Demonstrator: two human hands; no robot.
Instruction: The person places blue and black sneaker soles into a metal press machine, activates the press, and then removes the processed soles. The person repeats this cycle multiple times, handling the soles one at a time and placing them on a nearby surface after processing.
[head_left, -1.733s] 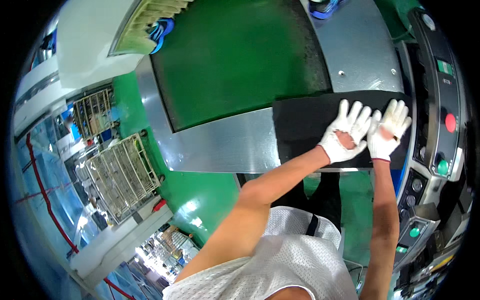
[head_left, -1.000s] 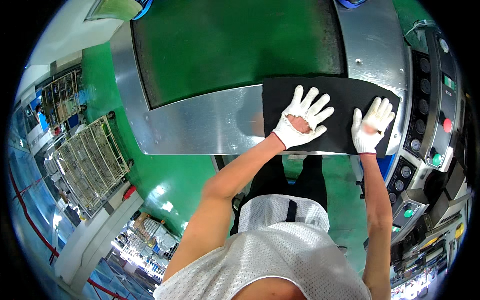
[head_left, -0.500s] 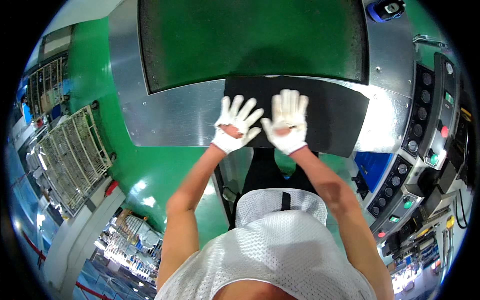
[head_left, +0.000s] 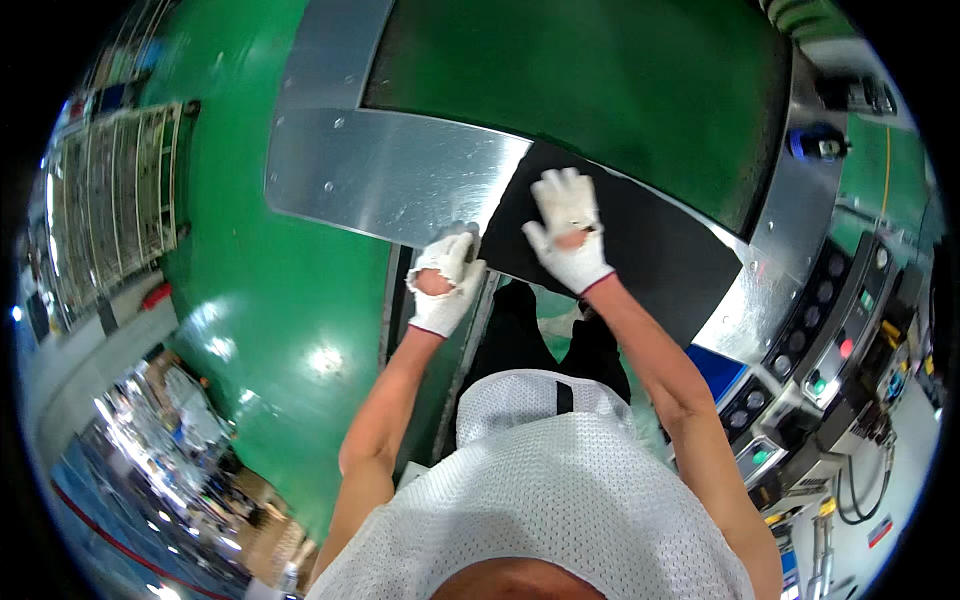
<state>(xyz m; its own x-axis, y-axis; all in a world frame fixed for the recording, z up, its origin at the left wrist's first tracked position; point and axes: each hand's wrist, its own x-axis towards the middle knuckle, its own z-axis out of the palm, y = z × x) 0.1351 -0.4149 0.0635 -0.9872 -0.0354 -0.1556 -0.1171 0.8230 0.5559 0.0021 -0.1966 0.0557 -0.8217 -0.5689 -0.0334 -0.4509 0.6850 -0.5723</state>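
A black flat sheet (head_left: 660,240) lies across the near strip of a metal frame (head_left: 400,160). Palm down on its left part, my right hand (head_left: 570,230) is stretched out flat in a white glove, with a worn hole showing at the back of the hand. My left hand (head_left: 443,280), in a matching torn glove, is off the sheet, just past its left edge and by the front edge of the metal. Its fingers are slightly bent and a little blurred, with the thumb apart; nothing shows in it.
Inside the frame is a wide dark green surface (head_left: 580,90). On the frame's right side sits a blue and black device (head_left: 817,143). Control panels with dials and buttons (head_left: 835,335) stand at the right. A wire rack cart (head_left: 115,190) is on the green floor at the left.
My left hand has come off the black sheet, moving down to the metal's front edge. My right hand stays flat on the sheet. The whole view has turned.
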